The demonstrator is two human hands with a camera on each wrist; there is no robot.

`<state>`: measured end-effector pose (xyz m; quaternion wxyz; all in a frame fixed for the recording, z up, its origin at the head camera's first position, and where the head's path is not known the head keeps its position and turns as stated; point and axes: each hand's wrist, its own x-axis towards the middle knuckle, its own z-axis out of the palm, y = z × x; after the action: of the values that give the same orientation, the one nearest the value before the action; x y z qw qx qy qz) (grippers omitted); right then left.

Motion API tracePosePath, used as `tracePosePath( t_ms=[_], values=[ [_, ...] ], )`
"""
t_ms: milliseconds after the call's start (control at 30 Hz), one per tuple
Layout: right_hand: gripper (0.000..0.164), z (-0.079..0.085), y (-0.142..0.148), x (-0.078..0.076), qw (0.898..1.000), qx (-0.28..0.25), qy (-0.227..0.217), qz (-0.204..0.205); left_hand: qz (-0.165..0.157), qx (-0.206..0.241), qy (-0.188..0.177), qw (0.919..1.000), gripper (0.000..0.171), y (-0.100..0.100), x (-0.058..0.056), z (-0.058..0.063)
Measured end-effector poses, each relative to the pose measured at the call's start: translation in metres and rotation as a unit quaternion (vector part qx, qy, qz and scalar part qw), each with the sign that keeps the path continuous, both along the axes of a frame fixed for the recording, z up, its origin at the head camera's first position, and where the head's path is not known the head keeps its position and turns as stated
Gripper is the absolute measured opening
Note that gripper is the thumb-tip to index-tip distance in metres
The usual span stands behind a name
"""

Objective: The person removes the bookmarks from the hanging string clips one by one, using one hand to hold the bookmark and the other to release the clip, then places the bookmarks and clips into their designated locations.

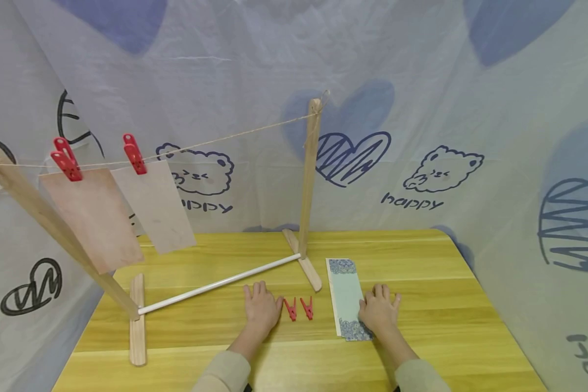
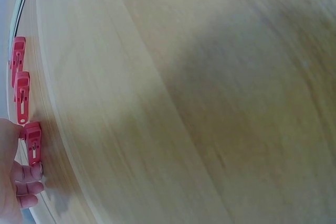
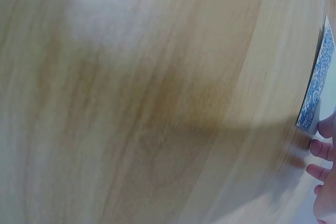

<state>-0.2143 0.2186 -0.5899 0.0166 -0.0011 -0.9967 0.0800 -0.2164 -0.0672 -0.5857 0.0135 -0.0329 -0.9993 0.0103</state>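
Note:
In the head view my left hand point(image 1: 262, 309) rests low over the table, left of two red clothespins point(image 1: 291, 309). The left wrist view shows a third red clothespin point(image 2: 33, 142) pinched between its thumb and fingertips. My right hand point(image 1: 381, 311) lies at the right edge of a pale green card point(image 1: 347, 296) with blue lace-like ends. Its thumb touches the card's edge, while the other fingers rest loosely on the table beside it. White paper point(image 1: 334, 305) shows from under the card's left side.
A wooden rack with a right post point(image 1: 308, 185), a left post point(image 1: 54, 223) and a white crossbar point(image 1: 220, 283) stands at left. From its string point(image 1: 235, 135) hang a pinkish sheet point(image 1: 95, 218) and a white sheet point(image 1: 157, 207), each under a red clothespin point(image 1: 135, 154). A printed curtain point(image 1: 264, 179) backs the table.

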Motion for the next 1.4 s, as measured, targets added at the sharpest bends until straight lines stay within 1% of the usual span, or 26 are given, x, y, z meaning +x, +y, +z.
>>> tracePosePath(
  t_ms=[167,367,567,733,900,1033,1200,1400],
  values=[
    [0.037,-0.001,0.001,-0.001,1.0,-0.002,0.0,-0.001,-0.001,0.001,0.002,1.0,0.054,-0.001,-0.001,-0.001],
    [0.039,-0.001,0.001,-0.001,1.0,-0.009,0.01,-0.009,-0.001,0.002,0.003,1.0,0.054,-0.002,-0.001,-0.001],
    [0.044,0.003,0.001,0.0,1.0,-0.022,0.018,-0.013,0.001,0.01,-0.006,0.9999,0.055,-0.002,0.0,0.002],
    [0.047,0.006,0.002,-0.001,0.999,-0.018,0.034,-0.014,0.001,0.012,-0.01,0.9999,0.056,-0.002,0.001,0.004],
    [0.045,0.013,0.001,-0.002,0.998,-0.026,0.05,-0.017,0.002,0.017,-0.009,0.9998,0.057,-0.003,0.001,0.006],
    [0.042,0.022,-0.001,-0.002,0.998,-0.032,0.058,-0.018,0.004,0.019,-0.005,0.9998,0.056,-0.004,0.002,0.009],
    [0.04,0.03,-0.004,0.0,0.997,-0.04,0.06,-0.02,0.003,0.019,0.004,0.9998,0.055,-0.005,0.002,0.016],
    [0.037,0.035,-0.006,0.0,0.996,-0.048,0.07,-0.017,-0.002,0.027,0.038,0.9989,0.052,-0.007,0.003,0.024]
  ],
)
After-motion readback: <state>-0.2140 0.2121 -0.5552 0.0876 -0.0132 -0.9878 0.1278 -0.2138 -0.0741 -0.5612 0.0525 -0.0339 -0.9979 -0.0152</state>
